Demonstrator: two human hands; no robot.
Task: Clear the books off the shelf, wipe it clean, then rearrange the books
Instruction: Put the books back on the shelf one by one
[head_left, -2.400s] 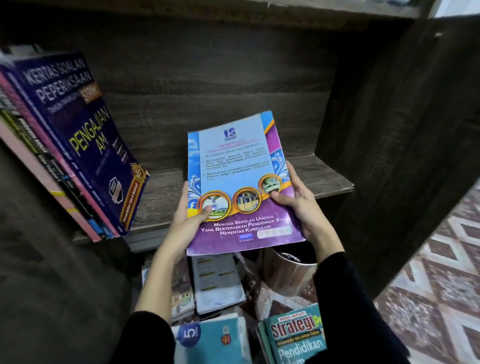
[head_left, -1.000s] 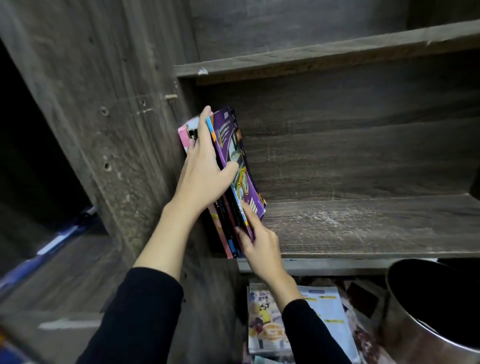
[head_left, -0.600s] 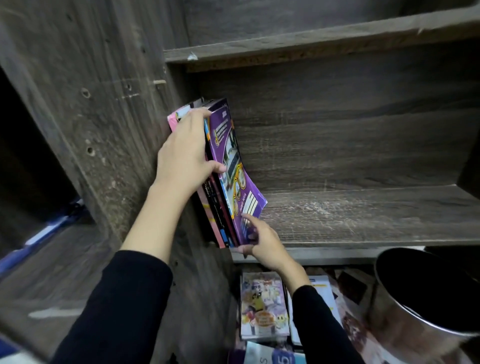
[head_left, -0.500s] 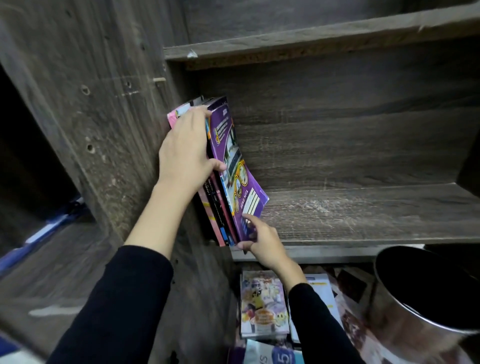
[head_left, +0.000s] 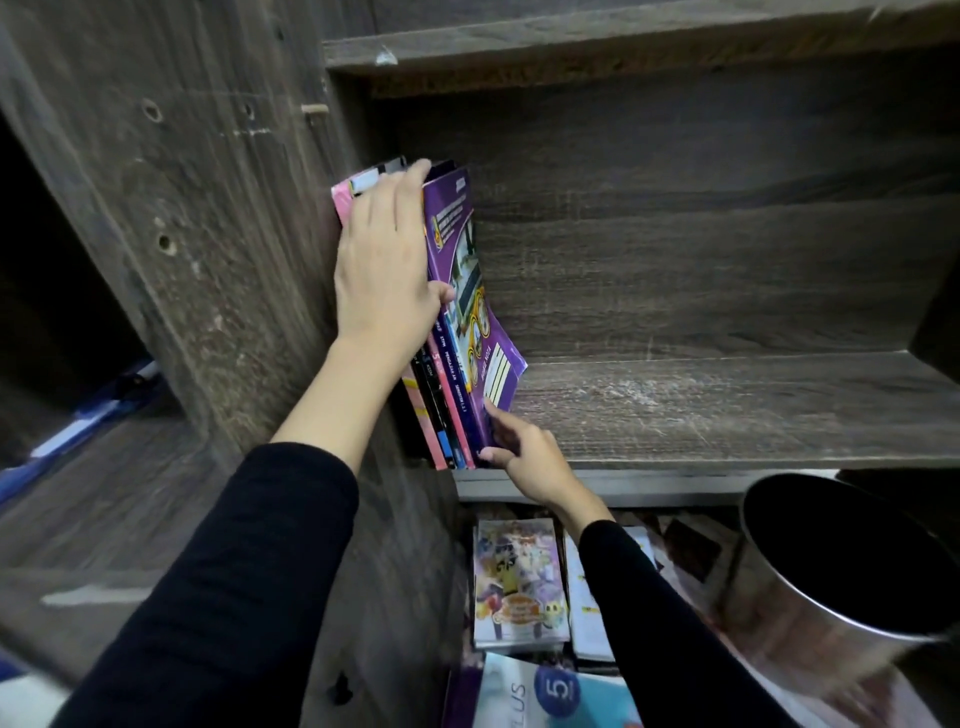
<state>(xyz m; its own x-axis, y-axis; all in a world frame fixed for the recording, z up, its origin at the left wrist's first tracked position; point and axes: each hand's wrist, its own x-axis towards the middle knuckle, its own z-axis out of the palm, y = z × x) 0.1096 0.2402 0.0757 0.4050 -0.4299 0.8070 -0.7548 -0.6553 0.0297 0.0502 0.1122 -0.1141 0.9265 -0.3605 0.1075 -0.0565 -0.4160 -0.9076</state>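
Finding 1. The side panel (head_left: 208, 208) is my reference. The left hand (head_left: 384, 270) lies flat on the front edges of the standing books (head_left: 441, 410), which are hard against the panel. Its fingers are straight and close together, and the thumb touches the purple book (head_left: 467, 249).

Finding 2. The purple book is the outermost from the panel. It leans and its cover bows outward, away from the row. It is thin and floppy, so in my judgement it may sag or slide flat once support is withdrawn.

Finding 3. The right hand (head_left: 524, 457) pinches the purple book's lower corner between thumb and forefinger, at the front lip of the shelf (head_left: 727, 410). The corner sits near that lip, so a careless release could tip it off.

Finding 4. The shelf beyond the row, away from the panel, offers no bookend. The whole row may topple that way.

Finding 5. Below the shelf lie loose books (head_left: 519, 582), and further from the panel stands a metal bin (head_left: 841, 571). Anything that falls would land among them.
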